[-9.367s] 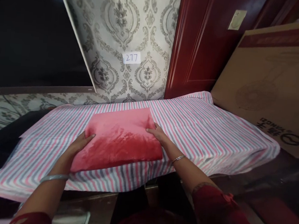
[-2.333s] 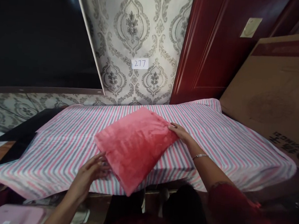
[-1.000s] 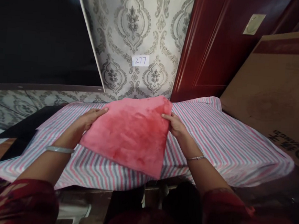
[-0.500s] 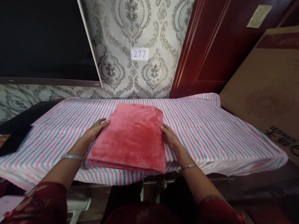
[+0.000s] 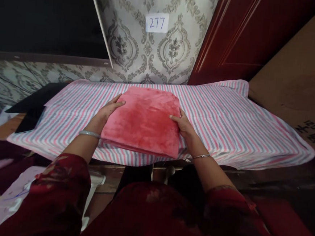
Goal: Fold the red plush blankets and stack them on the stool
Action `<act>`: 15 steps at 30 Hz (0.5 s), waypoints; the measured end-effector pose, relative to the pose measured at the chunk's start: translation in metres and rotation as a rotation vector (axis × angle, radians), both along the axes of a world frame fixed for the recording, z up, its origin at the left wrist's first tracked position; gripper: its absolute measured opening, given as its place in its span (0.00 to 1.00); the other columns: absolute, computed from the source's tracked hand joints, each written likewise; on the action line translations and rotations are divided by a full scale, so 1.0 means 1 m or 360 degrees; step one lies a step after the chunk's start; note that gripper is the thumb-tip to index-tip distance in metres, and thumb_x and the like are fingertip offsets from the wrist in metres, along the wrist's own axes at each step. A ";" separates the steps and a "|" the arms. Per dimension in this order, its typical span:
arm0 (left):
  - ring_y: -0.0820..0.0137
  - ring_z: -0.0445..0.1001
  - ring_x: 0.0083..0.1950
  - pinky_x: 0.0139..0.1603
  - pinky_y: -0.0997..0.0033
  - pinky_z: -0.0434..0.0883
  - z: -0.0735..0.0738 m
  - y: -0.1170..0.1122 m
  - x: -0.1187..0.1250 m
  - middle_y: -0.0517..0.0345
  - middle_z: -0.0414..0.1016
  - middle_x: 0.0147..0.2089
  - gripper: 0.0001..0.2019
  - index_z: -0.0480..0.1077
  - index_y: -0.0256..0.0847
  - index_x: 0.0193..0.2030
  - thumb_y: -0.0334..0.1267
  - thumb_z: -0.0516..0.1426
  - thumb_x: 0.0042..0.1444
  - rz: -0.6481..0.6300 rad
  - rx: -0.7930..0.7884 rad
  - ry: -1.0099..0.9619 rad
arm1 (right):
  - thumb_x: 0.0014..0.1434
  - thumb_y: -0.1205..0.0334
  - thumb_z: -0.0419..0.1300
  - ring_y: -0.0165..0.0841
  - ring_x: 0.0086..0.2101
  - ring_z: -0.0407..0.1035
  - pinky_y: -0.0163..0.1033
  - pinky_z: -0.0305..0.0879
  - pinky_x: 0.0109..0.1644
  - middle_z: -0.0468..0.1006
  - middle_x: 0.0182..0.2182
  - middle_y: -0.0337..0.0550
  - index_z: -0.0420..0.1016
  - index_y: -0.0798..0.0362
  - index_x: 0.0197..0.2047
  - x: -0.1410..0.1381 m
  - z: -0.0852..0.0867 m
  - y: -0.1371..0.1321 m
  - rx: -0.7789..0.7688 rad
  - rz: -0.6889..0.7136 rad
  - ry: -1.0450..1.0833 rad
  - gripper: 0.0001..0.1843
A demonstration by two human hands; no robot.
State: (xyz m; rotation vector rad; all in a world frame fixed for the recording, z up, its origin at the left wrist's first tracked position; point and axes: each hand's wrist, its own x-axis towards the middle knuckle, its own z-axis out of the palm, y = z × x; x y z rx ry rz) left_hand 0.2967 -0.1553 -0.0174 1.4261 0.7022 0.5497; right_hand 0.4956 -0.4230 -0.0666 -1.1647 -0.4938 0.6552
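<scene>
A folded pink-red plush blanket (image 5: 143, 122) lies near the front edge of a table spread with a striped cloth (image 5: 217, 119). At its left side is my left hand (image 5: 111, 109), thumb over the top surface and fingers along the edge. My right hand (image 5: 183, 123) grips the opposite side the same way, its thumb on top and its other fingers partly hidden by the edge. Layered folds show along the blanket's near side.
A dark screen (image 5: 45, 18) stands at the back left, above a black flat object (image 5: 36, 95). To the right leans a large cardboard box (image 5: 292, 70) beside a dark red door panel (image 5: 242, 37). A paper marked 277 (image 5: 156, 22) is on the wall.
The view has tipped downward, so everything sits higher in it. Both thumbs have come onto the blanket's top, and my hands now grip its sides more closely.
</scene>
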 end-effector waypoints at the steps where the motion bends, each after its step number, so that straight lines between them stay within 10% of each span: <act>1: 0.54 0.79 0.55 0.59 0.52 0.75 0.007 -0.002 0.001 0.45 0.78 0.58 0.44 0.58 0.45 0.74 0.37 0.68 0.50 0.0025 0.0003 -0.0007 | 0.38 0.58 0.73 0.44 0.48 0.76 0.52 0.73 0.55 0.80 0.50 0.43 0.65 0.47 0.63 0.001 0.003 -0.003 0.0016 -0.0002 -0.0004 0.48; 10: 0.60 0.78 0.57 0.64 0.56 0.72 0.098 -0.066 0.010 0.53 0.80 0.56 0.36 0.63 0.47 0.71 0.35 0.66 0.56 -0.0031 0.0163 -0.0058 | 0.40 0.58 0.73 0.43 0.54 0.73 0.49 0.71 0.60 0.78 0.54 0.46 0.61 0.48 0.67 0.006 0.051 -0.047 0.0036 -0.0271 0.0070 0.51; 15: 0.64 0.77 0.59 0.58 0.55 0.75 0.137 -0.088 0.030 0.74 0.82 0.53 0.33 0.66 0.65 0.66 0.47 0.69 0.53 -0.0125 0.0517 0.0043 | 0.40 0.51 0.74 0.44 0.57 0.69 0.50 0.65 0.65 0.74 0.59 0.46 0.60 0.49 0.69 0.001 0.095 -0.103 0.0129 -0.0445 -0.0236 0.54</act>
